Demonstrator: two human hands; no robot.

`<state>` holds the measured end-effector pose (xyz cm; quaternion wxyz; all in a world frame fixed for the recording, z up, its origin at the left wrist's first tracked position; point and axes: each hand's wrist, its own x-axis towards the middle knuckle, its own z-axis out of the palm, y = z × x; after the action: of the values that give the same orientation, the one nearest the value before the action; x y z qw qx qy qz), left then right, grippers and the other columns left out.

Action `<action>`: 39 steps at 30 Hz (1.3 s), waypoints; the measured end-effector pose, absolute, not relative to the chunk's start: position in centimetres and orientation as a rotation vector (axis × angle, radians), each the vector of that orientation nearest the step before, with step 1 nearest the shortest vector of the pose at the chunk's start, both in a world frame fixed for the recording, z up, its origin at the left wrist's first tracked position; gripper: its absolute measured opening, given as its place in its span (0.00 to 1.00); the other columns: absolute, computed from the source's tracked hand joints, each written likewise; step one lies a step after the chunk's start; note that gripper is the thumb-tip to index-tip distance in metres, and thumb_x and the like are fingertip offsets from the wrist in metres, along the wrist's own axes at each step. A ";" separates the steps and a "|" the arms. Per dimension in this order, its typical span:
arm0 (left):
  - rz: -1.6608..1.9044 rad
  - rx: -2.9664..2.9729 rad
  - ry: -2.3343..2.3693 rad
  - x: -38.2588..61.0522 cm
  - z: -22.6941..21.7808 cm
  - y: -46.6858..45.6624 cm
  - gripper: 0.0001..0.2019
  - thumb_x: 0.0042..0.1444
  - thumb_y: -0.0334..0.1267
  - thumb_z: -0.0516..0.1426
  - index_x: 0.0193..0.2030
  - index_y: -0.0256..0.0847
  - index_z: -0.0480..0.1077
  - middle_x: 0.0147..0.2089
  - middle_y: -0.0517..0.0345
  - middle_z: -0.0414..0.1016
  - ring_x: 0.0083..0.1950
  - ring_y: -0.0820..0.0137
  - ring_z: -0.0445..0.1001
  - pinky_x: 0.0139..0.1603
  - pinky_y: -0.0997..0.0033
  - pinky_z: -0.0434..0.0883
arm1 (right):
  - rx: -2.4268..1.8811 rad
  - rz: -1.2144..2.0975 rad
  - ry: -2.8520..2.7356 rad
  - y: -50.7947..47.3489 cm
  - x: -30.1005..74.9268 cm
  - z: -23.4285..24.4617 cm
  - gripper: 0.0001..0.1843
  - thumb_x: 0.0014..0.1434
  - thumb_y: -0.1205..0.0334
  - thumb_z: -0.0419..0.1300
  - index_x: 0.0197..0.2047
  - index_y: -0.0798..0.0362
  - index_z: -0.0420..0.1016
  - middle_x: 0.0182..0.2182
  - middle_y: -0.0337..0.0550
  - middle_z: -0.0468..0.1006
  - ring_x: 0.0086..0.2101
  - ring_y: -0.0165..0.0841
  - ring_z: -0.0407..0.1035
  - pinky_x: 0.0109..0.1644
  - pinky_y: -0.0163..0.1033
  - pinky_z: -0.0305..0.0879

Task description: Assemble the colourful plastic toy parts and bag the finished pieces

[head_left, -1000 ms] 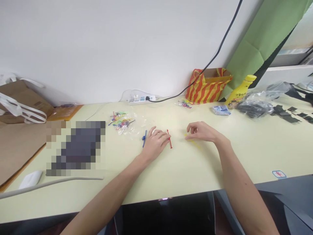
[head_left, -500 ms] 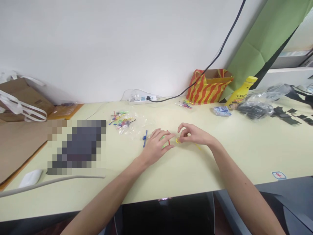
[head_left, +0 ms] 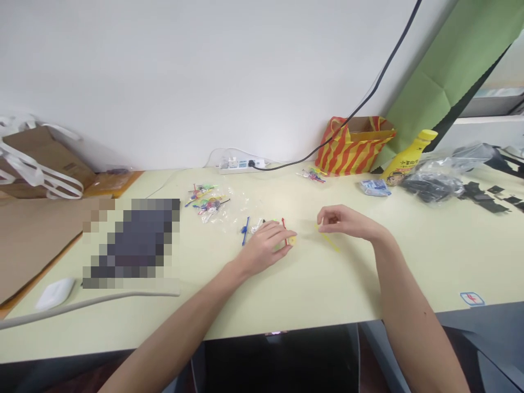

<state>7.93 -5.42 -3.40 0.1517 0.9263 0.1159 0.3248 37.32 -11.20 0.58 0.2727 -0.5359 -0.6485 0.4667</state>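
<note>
My left hand (head_left: 268,248) hovers low over a row of small plastic pieces, with a yellow round piece (head_left: 292,240) between its thumb and index fingertips. Under and beside its fingers, a red stick (head_left: 283,222) with a pointed end shows in part; other pieces there are partly hidden. Left of that hand lies a blue stick piece (head_left: 244,231), and a white piece (head_left: 257,225) sits just behind the knuckles. To the right, my right hand (head_left: 346,222) pinches the upper end of a thin yellow stick (head_left: 331,243), which slants down along the table.
Behind the left hand lie a clear bag (head_left: 235,204) and a pile of coloured plastic pieces (head_left: 209,204). A power strip (head_left: 241,165), striped bag (head_left: 354,153), yellow bottle (head_left: 409,158) and small packet (head_left: 375,188) line the back. A blurred dark object (head_left: 139,240) is at left.
My right hand has moved right, away from the yellow round piece to the yellow stick. The round piece is now at my left fingertips. My left hand has stayed nearly in place.
</note>
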 end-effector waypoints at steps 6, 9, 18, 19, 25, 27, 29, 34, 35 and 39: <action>1.000 2.602 0.426 7.8 -3.1 -5.8 0.10 0.64 0.34 0.58 0.52 0.43 0.70 0.46 0.53 0.80 0.53 0.62 0.77 0.60 0.54 0.73 | -1.623 1.377 -1.884 -11.4 39.8 -0.5 0.18 0.51 0.51 0.69 0.40 0.55 0.81 0.31 0.43 0.78 0.33 0.34 0.70 0.38 0.37 0.64; 0.990 2.580 0.448 7.8 -3.0 -6.0 0.09 0.62 0.34 0.59 0.50 0.43 0.69 0.45 0.55 0.81 0.52 0.62 0.78 0.63 0.54 0.72 | -1.651 1.347 -1.912 -11.1 39.3 -0.9 0.16 0.52 0.53 0.68 0.40 0.56 0.82 0.30 0.43 0.79 0.33 0.34 0.71 0.38 0.37 0.64; 0.961 2.517 0.463 7.6 -3.0 -5.6 0.10 0.62 0.34 0.59 0.50 0.43 0.68 0.47 0.53 0.79 0.54 0.62 0.76 0.59 0.56 0.73 | -1.680 1.270 -1.877 -10.6 39.2 -1.8 0.12 0.51 0.56 0.67 0.36 0.55 0.79 0.32 0.44 0.80 0.35 0.35 0.73 0.40 0.38 0.67; 0.962 2.521 0.457 7.6 -3.0 -5.6 0.09 0.62 0.34 0.59 0.49 0.43 0.68 0.47 0.52 0.78 0.54 0.62 0.75 0.58 0.57 0.73 | -1.686 1.259 -1.866 -10.6 39.2 -1.9 0.11 0.51 0.57 0.66 0.36 0.55 0.78 0.32 0.43 0.80 0.34 0.35 0.73 0.40 0.38 0.67; 0.990 2.521 0.486 7.6 -3.0 -5.5 0.07 0.62 0.34 0.59 0.46 0.42 0.67 0.46 0.52 0.76 0.51 0.63 0.75 0.55 0.60 0.73 | -1.782 1.111 -1.835 -10.5 39.4 -2.3 0.07 0.50 0.59 0.64 0.32 0.54 0.76 0.29 0.41 0.78 0.31 0.33 0.71 0.35 0.36 0.63; 0.979 2.517 0.502 7.6 -3.0 -5.5 0.06 0.63 0.34 0.59 0.46 0.42 0.68 0.45 0.53 0.76 0.50 0.64 0.75 0.54 0.61 0.73 | -1.797 1.089 -1.862 -10.4 39.5 -2.3 0.07 0.51 0.59 0.64 0.32 0.54 0.78 0.29 0.40 0.79 0.31 0.33 0.71 0.35 0.36 0.63; 0.974 2.516 0.517 7.6 -3.0 -5.5 0.07 0.63 0.35 0.59 0.47 0.42 0.68 0.46 0.53 0.77 0.50 0.64 0.76 0.54 0.61 0.73 | -1.804 1.061 -1.880 -10.4 39.4 -2.3 0.07 0.51 0.60 0.63 0.32 0.53 0.78 0.29 0.40 0.79 0.31 0.34 0.72 0.35 0.37 0.63; 0.959 2.528 0.530 7.6 -3.2 -5.4 0.10 0.64 0.35 0.58 0.52 0.43 0.69 0.49 0.52 0.78 0.52 0.64 0.76 0.55 0.60 0.73 | -1.837 0.949 -1.903 -10.3 38.9 -2.3 0.05 0.52 0.61 0.61 0.30 0.53 0.76 0.29 0.42 0.79 0.31 0.34 0.71 0.36 0.37 0.63; 0.957 2.530 0.527 7.6 -3.3 -5.4 0.10 0.64 0.35 0.58 0.52 0.43 0.69 0.49 0.52 0.78 0.52 0.64 0.76 0.55 0.60 0.74 | -1.848 0.929 -1.905 -10.3 38.7 -2.3 0.05 0.52 0.61 0.61 0.30 0.53 0.75 0.29 0.42 0.79 0.31 0.34 0.71 0.36 0.37 0.62; 0.957 2.535 0.525 7.6 -3.3 -5.2 0.10 0.65 0.35 0.58 0.53 0.44 0.70 0.49 0.52 0.78 0.52 0.64 0.76 0.55 0.60 0.74 | -1.866 0.861 -1.887 -10.3 38.6 -2.1 0.05 0.54 0.62 0.58 0.31 0.53 0.74 0.30 0.42 0.78 0.31 0.33 0.69 0.35 0.37 0.61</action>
<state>7.57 -5.23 -3.32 0.1895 0.9019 0.1866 0.3404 38.56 -10.28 -2.10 0.1751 -0.6585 -0.6659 0.3038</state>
